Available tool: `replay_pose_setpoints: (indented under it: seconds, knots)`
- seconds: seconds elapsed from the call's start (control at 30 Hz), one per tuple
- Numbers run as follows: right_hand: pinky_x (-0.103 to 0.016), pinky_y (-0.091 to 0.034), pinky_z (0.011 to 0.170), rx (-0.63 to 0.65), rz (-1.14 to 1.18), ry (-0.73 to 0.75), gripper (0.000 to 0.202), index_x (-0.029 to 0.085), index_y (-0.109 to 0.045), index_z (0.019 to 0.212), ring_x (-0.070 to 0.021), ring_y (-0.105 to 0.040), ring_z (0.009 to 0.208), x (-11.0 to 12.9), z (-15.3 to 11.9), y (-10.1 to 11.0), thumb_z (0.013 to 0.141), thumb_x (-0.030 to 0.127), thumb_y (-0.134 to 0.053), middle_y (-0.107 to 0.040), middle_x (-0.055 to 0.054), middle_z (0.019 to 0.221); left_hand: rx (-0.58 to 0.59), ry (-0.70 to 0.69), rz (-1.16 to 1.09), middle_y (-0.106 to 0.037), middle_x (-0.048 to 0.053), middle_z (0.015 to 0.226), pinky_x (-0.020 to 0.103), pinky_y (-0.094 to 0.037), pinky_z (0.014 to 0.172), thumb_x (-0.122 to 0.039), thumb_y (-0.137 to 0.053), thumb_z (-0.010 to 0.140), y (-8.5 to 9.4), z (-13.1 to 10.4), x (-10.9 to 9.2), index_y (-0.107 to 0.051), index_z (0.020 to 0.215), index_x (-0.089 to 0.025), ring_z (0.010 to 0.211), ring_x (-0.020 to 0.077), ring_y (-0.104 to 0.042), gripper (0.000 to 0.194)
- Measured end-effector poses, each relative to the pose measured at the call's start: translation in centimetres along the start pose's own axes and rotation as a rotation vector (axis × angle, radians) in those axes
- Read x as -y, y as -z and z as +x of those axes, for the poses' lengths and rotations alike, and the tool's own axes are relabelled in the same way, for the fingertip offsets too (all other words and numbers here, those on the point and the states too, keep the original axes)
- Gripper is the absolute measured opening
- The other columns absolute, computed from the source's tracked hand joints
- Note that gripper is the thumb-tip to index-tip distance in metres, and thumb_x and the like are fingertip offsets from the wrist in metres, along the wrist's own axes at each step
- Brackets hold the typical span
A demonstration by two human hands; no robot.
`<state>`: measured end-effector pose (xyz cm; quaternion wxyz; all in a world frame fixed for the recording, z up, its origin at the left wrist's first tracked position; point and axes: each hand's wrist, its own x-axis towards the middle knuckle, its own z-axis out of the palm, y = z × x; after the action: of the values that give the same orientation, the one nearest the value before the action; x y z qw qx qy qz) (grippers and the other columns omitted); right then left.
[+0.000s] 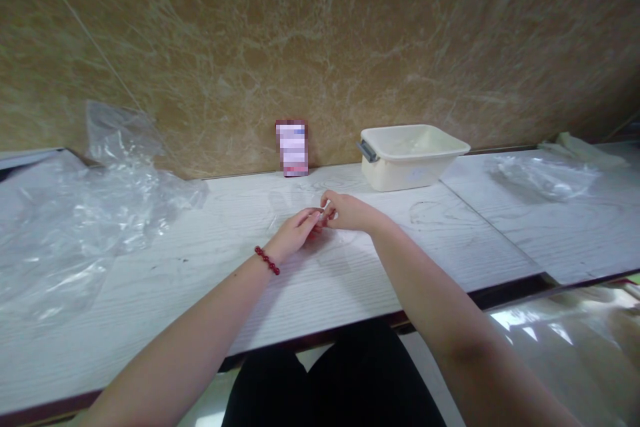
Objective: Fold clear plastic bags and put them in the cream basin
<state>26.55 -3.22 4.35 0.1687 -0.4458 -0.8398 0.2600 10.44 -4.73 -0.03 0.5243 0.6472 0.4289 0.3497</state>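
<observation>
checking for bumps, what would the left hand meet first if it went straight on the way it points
Most likely the right hand, just ahead of the left hand, with a small whitish item between them; whether the hands touch is unclear.

Small whitish piece [321, 217], mostly hidden between fingers [310, 220]; shape unclear.
</observation>
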Motion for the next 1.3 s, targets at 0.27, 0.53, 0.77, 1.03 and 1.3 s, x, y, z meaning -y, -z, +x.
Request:
replay_pose_setpoints:
  seconds: [0.27, 0.53, 0.77, 1.03, 1.3]
  knots:
    - [-0.019, -0.038, 0.065, 0.042, -0.006, 0.007, 0.031, 0.017, -0.042, 0.097, -0.0087, -0.056, 0.069, 0.4, -0.4, 0.6, 0.067, 0.007, -0.046, -0.065, -0.001, 0.081, -0.099, 0.109, -0.129, -0.062, 0.005, 0.080, 0.028, -0.047, 0.064, -0.040, -0.037, 0.079, -0.1, 0.2, -0.1, -0.052, 0.090, -0.017, 0.070, 0.0133, -0.058, 0.029]
    - [-0.021, -0.038, 0.065, -0.030, -0.258, -0.067, 0.017, 0.017, -0.059, 0.082, -0.0122, -0.055, 0.074, -1.0, -0.6, 2.0, 0.068, 0.017, -0.049, -0.062, -0.003, 0.083, -0.163, 0.018, 0.434, -0.064, 0.003, 0.073, 0.024, -0.046, 0.063, -0.027, -0.049, 0.070, 1.0, 0.3, 0.5, -0.058, 0.079, -0.016, 0.065, 0.0129, -0.058, 0.017]
    - [-0.022, -0.038, 0.069, 0.158, -0.331, -0.119, 0.031, 0.023, -0.062, 0.095, -0.0148, -0.054, 0.080, -1.5, -0.4, 2.0, 0.065, 0.029, -0.058, -0.061, -0.003, 0.092, -0.133, 0.000, 0.712, -0.064, 0.005, 0.087, 0.024, -0.045, 0.069, -0.023, -0.047, 0.068, 1.1, -0.4, -1.0, -0.062, 0.093, -0.015, 0.071, 0.0142, -0.058, 0.030]
    - [-0.022, -0.039, 0.070, 0.215, -0.315, -0.124, 0.039, 0.022, -0.061, 0.100, -0.0159, -0.055, 0.083, -1.2, -0.5, 1.9, 0.062, 0.030, -0.062, -0.061, -0.004, 0.095, -0.129, -0.128, 0.918, -0.062, 0.006, 0.090, 0.024, -0.044, 0.072, -0.022, -0.045, 0.068, 1.4, -0.2, -0.6, -0.063, 0.096, -0.016, 0.078, 0.0154, -0.056, 0.034]
    - [-0.023, -0.039, 0.069, 0.228, -0.319, -0.079, 0.042, 0.023, -0.060, 0.101, -0.0160, -0.055, 0.083, -1.2, -0.3, 1.5, 0.061, 0.034, -0.062, -0.061, -0.004, 0.094, -0.116, -0.143, 0.957, -0.062, 0.007, 0.091, 0.023, -0.044, 0.070, -0.022, -0.045, 0.067, 1.3, -0.2, -0.6, -0.062, 0.097, -0.014, 0.077, 0.0156, -0.057, 0.036]
